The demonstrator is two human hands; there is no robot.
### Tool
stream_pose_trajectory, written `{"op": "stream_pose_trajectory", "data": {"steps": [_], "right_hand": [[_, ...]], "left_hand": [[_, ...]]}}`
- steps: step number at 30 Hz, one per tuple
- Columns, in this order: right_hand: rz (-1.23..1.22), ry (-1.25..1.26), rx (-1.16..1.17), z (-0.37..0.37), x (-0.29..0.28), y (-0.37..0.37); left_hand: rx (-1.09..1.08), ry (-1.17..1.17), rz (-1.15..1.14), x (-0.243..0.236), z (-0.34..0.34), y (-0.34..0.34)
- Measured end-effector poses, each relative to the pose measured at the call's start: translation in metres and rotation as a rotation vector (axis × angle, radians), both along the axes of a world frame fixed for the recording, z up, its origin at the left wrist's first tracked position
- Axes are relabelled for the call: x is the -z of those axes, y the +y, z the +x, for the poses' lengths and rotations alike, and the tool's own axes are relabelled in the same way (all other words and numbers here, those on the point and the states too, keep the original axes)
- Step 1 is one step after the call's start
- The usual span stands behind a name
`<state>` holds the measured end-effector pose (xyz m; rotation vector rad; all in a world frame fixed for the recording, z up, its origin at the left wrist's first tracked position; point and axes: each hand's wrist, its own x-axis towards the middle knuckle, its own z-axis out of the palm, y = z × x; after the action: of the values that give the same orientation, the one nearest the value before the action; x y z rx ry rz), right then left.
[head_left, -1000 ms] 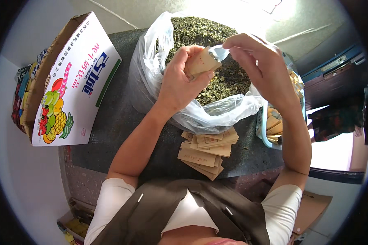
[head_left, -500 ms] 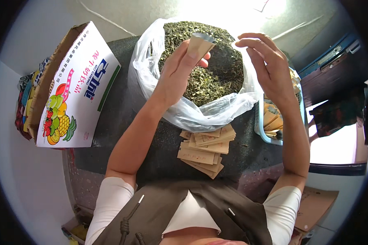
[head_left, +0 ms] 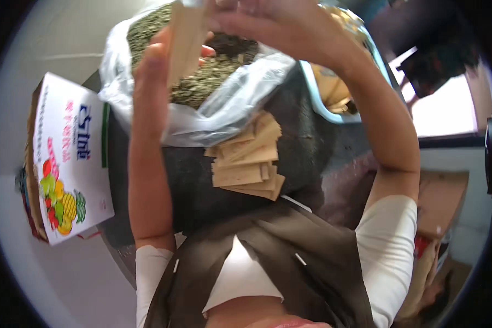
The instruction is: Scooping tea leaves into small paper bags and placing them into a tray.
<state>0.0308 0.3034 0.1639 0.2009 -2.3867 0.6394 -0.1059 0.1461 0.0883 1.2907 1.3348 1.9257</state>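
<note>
In the head view, your left hand (head_left: 154, 61) is clamped around a tan kraft-paper sachet (head_left: 187, 41), thumb on its left side and fingertips showing past its right, at the far edge of the scene. The sachet stands roughly upright over the dried leaves (head_left: 199, 90) that fill a clear plastic bag (head_left: 246, 93) on the dark tabletop (head_left: 306, 145). Your right hand (head_left: 265, 24) reaches in from the right to the sachet's far end, its fingers blurred and partly cut off by the frame; whether they are pinched together, or touch the paper, you cannot tell from here.

Nearer your body, just beside the bag's near edge, a loose stack of flat kraft-paper sachets (head_left: 246, 164) lies fanned on the table. To the right, beneath your forearm in the view, a light-blue plastic basket (head_left: 338, 118) holds more tan packets (head_left: 331, 90). At left stands a white cardboard carton (head_left: 95, 188) printed with bright fruit. You wear a dark brown apron (head_left: 273, 251) over white short sleeves (head_left: 391, 235).
</note>
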Motion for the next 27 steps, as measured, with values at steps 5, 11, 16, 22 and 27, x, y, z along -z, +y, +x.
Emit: {"op": "stream_pose_trajectory", "data": {"steps": [5,11,16,22,27], "right_hand": [[0.063,-0.49,0.654,0.109,-0.06,0.007],[-0.026,-0.213,0.525,0.199,-0.004,0.016],[-0.062,-0.319,0.673,0.207,0.042,0.019],[-0.102,-0.491,0.65,0.196,0.079,0.023],[-0.047,-0.581,0.665,0.188,0.07,0.024]], "left_hand": [[0.012,-0.185,0.007,0.01,-0.028,0.001],[-0.054,-0.353,-0.038,0.011,-0.017,-0.017],[-0.039,-0.278,0.057,0.0,-0.022,-0.028],[-0.018,-0.206,0.045,0.004,-0.022,-0.033],[0.094,-0.329,0.117,0.009,-0.025,-0.03]]}}
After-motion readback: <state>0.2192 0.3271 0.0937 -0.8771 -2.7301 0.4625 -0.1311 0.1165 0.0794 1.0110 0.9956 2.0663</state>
